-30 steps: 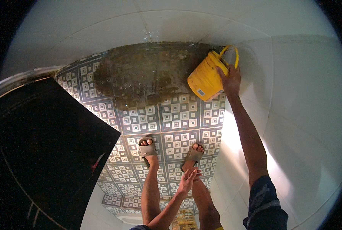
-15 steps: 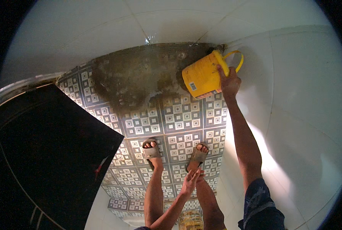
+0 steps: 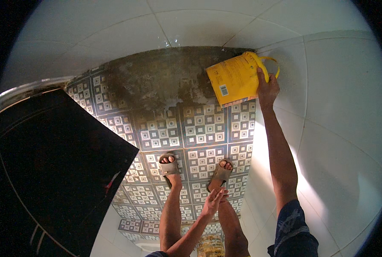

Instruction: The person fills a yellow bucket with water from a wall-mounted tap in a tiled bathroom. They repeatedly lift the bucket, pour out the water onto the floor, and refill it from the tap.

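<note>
My right hand (image 3: 268, 89) is closed on the rim of a yellow plastic bucket (image 3: 233, 80). The bucket is tipped on its side, with its mouth and loose yellow handle toward the right wall and its base facing left. It is held over the far right corner, beside a dark wet patch (image 3: 156, 79) on the floor. Lower down, my left hand (image 3: 213, 201) hangs in front of my right leg. Its fingers are stretched out and nothing is in them.
Patterned tiles (image 3: 204, 124) cover the floor, where my sandalled feet stand. White tiled walls (image 3: 341, 85) rise at the far side and right. A large dark panel (image 3: 62, 171) takes up the left. A yellowish patterned container (image 3: 211, 246) stands between my legs at the bottom.
My right hand and the bucket have shifted slightly to the right, and the bucket has turned so more of its printed side shows. My left hand has barely moved.
</note>
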The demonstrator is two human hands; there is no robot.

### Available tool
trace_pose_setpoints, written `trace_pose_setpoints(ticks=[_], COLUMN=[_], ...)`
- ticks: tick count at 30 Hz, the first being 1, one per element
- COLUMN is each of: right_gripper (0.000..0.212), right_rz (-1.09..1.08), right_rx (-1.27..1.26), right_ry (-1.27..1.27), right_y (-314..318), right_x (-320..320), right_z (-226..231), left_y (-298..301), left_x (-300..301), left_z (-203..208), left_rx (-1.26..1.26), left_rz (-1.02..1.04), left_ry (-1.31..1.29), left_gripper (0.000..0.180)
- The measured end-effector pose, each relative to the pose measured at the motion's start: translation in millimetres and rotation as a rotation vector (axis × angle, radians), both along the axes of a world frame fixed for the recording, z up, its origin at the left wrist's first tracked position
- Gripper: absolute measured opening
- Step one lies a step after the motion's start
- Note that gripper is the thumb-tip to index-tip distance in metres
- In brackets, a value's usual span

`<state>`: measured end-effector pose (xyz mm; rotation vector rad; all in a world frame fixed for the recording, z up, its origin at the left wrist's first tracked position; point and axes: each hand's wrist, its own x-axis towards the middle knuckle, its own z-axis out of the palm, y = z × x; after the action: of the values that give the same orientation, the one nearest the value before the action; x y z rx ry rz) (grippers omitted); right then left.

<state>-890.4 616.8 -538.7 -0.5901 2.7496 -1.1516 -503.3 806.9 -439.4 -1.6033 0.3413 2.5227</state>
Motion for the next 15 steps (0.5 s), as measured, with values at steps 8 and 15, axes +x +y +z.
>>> trace_pose_setpoints(ticks=[8, 15], right_gripper=[0.034, 0.038], right_rz=[0.044, 0.001], right_rx=[-0.176, -0.180], right_ry=[-0.174, -0.181], right_y=[2.0, -4.0], right_x=[-6.4, -15.3], right_z=[2.9, 2.9], left_y=[-3.1, -1.1], left_x=[-2.9, -3.2], left_z=[1.8, -1.1], left_rx=[0.010, 0.013], left_rz=[-0.017, -0.008], left_ry=[-0.006, -0.005], left_gripper=[0.053, 0.052])
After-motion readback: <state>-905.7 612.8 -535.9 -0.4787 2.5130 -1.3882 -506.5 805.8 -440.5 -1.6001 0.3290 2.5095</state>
